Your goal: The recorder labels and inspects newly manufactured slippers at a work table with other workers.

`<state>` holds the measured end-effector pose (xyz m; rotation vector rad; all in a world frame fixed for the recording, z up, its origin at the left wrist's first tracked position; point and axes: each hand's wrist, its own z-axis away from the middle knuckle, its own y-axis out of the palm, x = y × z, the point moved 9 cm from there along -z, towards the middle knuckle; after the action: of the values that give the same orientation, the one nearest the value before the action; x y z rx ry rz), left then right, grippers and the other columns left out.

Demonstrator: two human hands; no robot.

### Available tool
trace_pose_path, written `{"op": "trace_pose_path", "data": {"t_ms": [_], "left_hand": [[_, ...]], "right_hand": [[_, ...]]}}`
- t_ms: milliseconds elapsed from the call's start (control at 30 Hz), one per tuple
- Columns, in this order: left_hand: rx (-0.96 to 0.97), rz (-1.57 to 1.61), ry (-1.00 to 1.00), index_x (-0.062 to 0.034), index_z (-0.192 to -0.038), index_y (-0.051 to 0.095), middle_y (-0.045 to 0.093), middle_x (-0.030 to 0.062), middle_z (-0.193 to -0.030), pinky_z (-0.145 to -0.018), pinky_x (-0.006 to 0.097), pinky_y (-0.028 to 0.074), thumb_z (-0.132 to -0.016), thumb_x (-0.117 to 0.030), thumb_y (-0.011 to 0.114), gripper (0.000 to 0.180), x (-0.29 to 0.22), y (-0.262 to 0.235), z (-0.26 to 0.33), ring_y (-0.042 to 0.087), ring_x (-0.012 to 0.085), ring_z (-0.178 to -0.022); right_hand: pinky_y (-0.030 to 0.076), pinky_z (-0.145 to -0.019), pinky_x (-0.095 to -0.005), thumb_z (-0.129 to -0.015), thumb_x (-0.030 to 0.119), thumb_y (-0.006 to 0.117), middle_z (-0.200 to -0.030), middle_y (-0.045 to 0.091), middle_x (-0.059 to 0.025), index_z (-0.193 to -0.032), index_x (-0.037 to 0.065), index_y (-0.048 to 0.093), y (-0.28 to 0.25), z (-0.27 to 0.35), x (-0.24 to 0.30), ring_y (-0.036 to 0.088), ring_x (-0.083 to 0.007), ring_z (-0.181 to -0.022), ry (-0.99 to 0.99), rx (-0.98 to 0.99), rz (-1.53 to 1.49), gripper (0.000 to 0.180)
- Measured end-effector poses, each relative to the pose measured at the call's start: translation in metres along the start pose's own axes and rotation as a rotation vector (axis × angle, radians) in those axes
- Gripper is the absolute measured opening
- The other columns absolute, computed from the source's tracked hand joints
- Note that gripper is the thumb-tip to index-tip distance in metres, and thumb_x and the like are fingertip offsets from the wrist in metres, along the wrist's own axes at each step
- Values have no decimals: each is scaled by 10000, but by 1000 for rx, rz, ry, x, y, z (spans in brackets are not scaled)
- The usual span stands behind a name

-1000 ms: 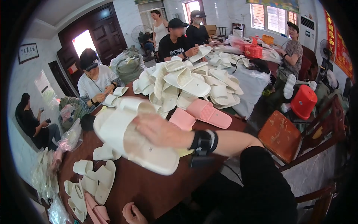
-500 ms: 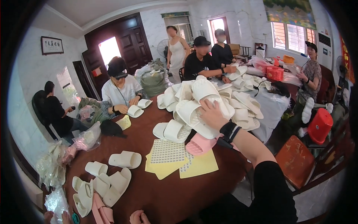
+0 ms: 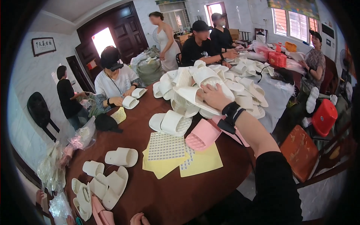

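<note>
Right hand [image 3: 216, 96]: beyond and right of the label sheets [image 3: 167, 147]; your fingers drape over a white slipper [image 3: 188, 94]. Can't tell if they clamp it: undersides hidden.
White slipper: front of the slipper pile [image 3: 208, 76], beyond the sheets. It leans on its neighbours, so a fast pull could topple them.
Slipper pile: loose, uneven stack. If it slides your way, expect it to shove the white footwear [image 3: 183, 125] lying at the sheets' far edge.
Label sheets: overlapped, look unweighted at your side; that shove could crease or shift them.
Pink slipper [image 3: 202, 135]: laps the right-hand sheet. Your wrist device [image 3: 227, 126] sits low over it; drawing back low could snag it and drag the sheet.
Left hand [image 3: 139, 219]: nearer you than the sheets, cut by the frame, fingers curled; grip unreadable. Badly placed to catch a slide.
</note>
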<state>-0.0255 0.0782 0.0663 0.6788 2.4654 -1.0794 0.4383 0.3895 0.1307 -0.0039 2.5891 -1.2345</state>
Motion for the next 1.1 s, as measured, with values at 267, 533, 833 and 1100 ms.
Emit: {"op": "trace_pose_path", "data": {"t_ms": [267,533,833,1100], "left_hand": [[-7,-6,-26,9,-939,667,670,156,-925,-817,380,496,-868,-11,613,92,-1,0,0,629,313,-863],[-16,26,-37,10,-945,666,669,159,-925,-823,384,491,-872,-16,610,95,1,-3,1,627,317,-874],[-27,48,-18,1,-942,669,672,156,-928,-817,388,487,-877,-30,612,92,1,-6,2,626,321,-870],[-18,17,-27,-4,-931,677,675,155,-924,-820,391,486,-879,-40,613,91,4,-5,1,626,323,-871]], "right_hand": [[318,-939,-635,-920,235,473,-1265,493,-113,-1217,249,591,17,-11,-17,476,-275,-1207,63,68,-35,319],[309,-965,-615,-903,195,511,-1313,453,-161,-1198,244,603,11,-2,-17,421,-322,-1280,38,55,-110,312],[308,-1023,-517,-872,142,573,-1393,413,-196,-1169,171,635,-29,38,-9,368,-412,-1324,51,8,-398,304],[313,-975,-613,-858,386,631,-1429,407,-163,-1341,214,492,-48,71,54,351,-398,-1313,-141,119,-270,532]]}}
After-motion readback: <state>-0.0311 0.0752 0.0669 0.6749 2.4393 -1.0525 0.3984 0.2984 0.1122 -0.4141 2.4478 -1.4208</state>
